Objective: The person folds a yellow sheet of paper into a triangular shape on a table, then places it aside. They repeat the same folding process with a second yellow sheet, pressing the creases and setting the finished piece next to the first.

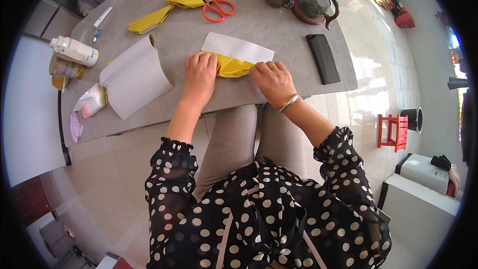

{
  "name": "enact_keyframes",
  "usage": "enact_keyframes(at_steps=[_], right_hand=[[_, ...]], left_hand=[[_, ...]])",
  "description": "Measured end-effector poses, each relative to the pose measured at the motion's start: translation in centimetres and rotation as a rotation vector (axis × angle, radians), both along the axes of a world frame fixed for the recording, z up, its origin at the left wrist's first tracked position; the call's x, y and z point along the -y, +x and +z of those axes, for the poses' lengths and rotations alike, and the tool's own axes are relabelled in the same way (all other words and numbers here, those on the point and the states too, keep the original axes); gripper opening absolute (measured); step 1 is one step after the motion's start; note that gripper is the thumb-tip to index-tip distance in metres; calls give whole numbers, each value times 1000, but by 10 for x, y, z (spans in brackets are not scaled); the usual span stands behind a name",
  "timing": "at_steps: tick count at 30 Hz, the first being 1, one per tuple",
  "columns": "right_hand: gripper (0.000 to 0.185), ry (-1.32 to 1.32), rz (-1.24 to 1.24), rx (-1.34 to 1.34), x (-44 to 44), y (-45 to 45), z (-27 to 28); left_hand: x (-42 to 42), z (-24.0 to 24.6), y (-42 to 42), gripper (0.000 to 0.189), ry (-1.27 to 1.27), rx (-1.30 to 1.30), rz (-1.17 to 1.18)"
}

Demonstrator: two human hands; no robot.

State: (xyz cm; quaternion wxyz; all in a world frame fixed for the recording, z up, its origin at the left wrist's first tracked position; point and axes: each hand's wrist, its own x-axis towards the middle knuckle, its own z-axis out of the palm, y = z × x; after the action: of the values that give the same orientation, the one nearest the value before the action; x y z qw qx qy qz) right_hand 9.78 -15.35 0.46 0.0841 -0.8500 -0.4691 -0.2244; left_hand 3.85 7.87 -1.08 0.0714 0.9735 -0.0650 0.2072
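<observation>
Right in front of me on the grey table (179,41) lies a sheet of paper, white on one face (239,46) and yellow on the other. Its near edge is turned over into a creased yellow fold (233,67). My left hand (201,74) grips the fold's left end, fingers bent over it. At the right end, my right hand (274,80) pinches the same fold. Both hands rest close to the table's front edge. The fingertips partly hide the ends of the fold.
Red-handled scissors (218,10) lie on folded yellow paper (186,0) at the back. A curled stack of white-faced sheets (136,76) is at left, near a white bottle (76,49) and a tissue pack (91,101). A black phone (323,59) and glass teaware (313,2) are at right.
</observation>
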Motion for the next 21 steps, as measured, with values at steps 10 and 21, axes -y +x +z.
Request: enact_keyframes(at_steps=[10,21], right_hand=[[18,144,-71,-194,22,2,-4],[14,191,-82,-232,22,8,-9]], left_hand=[[3,17,-20,25,-40,-14,-113],[-4,12,-15,22,-232,28,-188]])
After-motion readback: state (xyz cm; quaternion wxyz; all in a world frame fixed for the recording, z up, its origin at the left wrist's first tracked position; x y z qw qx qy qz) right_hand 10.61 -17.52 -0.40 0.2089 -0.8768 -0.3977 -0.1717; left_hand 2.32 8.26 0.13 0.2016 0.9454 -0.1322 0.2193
